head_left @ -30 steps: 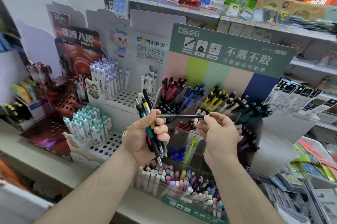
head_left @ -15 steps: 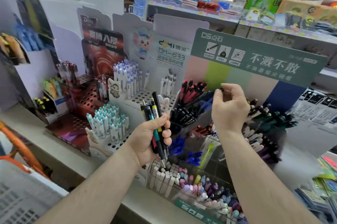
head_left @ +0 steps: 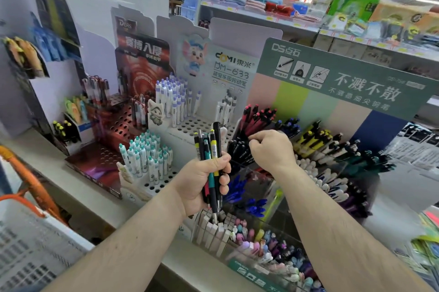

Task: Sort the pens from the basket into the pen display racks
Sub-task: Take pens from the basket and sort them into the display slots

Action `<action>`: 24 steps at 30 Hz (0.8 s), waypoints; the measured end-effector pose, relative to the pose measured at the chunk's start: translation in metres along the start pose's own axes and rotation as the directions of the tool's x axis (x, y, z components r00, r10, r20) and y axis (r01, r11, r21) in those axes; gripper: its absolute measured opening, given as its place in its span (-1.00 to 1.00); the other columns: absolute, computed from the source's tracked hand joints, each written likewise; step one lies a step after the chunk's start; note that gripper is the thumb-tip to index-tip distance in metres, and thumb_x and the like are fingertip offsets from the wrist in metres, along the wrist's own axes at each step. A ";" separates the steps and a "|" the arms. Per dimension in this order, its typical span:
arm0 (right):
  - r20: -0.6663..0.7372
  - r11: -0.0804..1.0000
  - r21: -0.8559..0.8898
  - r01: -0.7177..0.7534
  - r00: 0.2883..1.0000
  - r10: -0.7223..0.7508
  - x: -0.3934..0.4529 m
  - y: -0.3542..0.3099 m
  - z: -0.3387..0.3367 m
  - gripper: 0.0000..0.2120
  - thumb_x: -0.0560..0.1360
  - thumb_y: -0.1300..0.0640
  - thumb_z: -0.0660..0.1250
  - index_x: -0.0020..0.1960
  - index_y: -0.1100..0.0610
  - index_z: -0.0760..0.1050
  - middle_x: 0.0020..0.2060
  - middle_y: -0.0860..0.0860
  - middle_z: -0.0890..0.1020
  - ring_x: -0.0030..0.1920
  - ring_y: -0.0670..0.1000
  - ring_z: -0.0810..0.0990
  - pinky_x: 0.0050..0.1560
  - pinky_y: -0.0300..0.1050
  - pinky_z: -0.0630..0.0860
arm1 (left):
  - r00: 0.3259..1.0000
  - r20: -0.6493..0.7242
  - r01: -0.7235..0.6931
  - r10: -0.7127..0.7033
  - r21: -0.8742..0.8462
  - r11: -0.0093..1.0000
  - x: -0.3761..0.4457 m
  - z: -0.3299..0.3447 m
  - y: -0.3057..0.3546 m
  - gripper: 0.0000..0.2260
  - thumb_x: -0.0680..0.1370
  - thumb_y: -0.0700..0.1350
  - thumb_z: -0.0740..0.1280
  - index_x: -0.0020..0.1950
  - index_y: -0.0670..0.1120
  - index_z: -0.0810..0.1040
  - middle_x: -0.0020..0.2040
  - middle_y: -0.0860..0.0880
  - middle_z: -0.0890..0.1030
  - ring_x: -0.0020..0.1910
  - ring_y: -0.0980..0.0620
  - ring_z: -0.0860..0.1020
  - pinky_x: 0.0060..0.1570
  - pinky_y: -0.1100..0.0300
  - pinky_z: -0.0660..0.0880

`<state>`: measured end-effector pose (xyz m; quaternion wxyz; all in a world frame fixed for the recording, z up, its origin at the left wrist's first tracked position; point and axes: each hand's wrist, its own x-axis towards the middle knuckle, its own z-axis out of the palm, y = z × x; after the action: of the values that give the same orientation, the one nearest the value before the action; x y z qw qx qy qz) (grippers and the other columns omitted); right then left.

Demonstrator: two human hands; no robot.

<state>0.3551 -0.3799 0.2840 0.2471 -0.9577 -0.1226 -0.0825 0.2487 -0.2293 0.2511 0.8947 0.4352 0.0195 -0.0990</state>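
Note:
My left hand (head_left: 202,180) grips a bundle of several pens (head_left: 210,149), upright, with black, teal and yellow barrels. It hovers in front of the tiered green pen display rack (head_left: 344,78). My right hand (head_left: 270,149) is at that rack's compartment of black pens (head_left: 238,151). Its fingers are curled and its fingertips pinch the top of a black pen there. The white basket (head_left: 35,251) with its orange handle sits at the lower left, its inside hidden.
A white rack (head_left: 187,128) holds purple- and teal-capped pens, and a red rack (head_left: 114,125) stands to its left. Pink, blue, yellow and dark green pens fill the green rack's other compartments. A clear box of pastel pens (head_left: 261,244) lies under my arms. Stocked shelves run behind.
My right hand carried the black pen from in front of me up to the rack, then came down and left to the black-pen compartment. The left hand kept its bundle. My view swung left.

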 end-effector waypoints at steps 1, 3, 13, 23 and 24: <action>-0.015 1.000 0.021 0.013 1.000 -0.012 -0.002 -0.002 -0.002 -0.72 0.54 0.12 0.24 0.11 0.00 0.69 -0.15 -0.08 0.70 0.15 0.05 0.57 0.17 -0.05 0.53 | 1.000 -0.003 0.001 -0.001 0.031 1.000 -0.001 0.001 0.000 -0.89 0.44 -0.14 0.37 -0.12 -0.11 0.46 -0.31 -0.01 0.50 -0.46 0.10 0.43 -0.47 0.25 0.43; -0.094 0.991 0.134 0.030 0.995 -0.017 -0.010 -0.008 -0.008 -0.74 0.54 0.14 0.27 0.12 0.02 0.68 -0.08 -0.10 0.69 0.06 -0.03 0.61 0.12 -0.09 0.55 | 1.000 -0.013 0.007 -0.006 0.116 0.993 -0.002 0.004 0.000 -0.91 0.48 -0.16 0.37 -0.10 -0.12 0.48 -0.32 -0.01 0.52 -0.47 0.11 0.44 -0.48 0.26 0.42; 0.185 0.633 0.726 -0.269 0.963 0.198 -0.056 -0.016 -0.011 -0.64 0.49 -0.10 0.45 -0.29 0.17 0.60 -0.44 0.03 0.48 -0.37 0.04 0.42 -0.29 -0.04 0.39 | 1.000 0.011 -0.020 0.017 0.511 0.859 0.000 0.023 -0.013 -0.90 0.58 -0.27 0.35 0.08 -0.15 0.54 -0.18 -0.13 0.68 -0.43 0.00 0.53 -0.47 0.17 0.41; -0.066 0.551 0.824 -0.134 0.942 0.328 -0.066 0.013 -0.037 -0.63 0.61 0.06 0.31 -0.14 0.40 0.52 -0.41 0.14 0.36 -0.47 -0.02 0.24 -0.40 -0.09 0.20 | 0.992 -0.114 -0.024 0.056 0.264 0.964 0.006 0.020 -0.016 -0.91 0.61 -0.30 0.28 -0.05 -0.14 0.41 -0.01 -0.22 0.70 -0.10 -0.19 0.69 -0.14 -0.02 0.66; -0.079 0.496 0.860 -0.120 0.929 0.361 -0.067 0.018 -0.042 -0.67 0.63 0.10 0.28 -0.15 0.33 0.56 -0.42 0.11 0.38 -0.47 -0.04 0.27 -0.42 -0.13 0.22 | 0.987 -0.145 -0.032 0.072 0.257 0.966 0.007 0.017 -0.016 -0.90 0.61 -0.30 0.28 -0.05 -0.13 0.42 -0.07 -0.18 0.71 -0.18 -0.14 0.69 -0.23 0.05 0.65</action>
<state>0.2916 -0.4285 0.2976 0.6998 -0.7075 0.0206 -0.0965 0.2515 -0.2532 0.2488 0.8296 0.5529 0.0638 -0.0434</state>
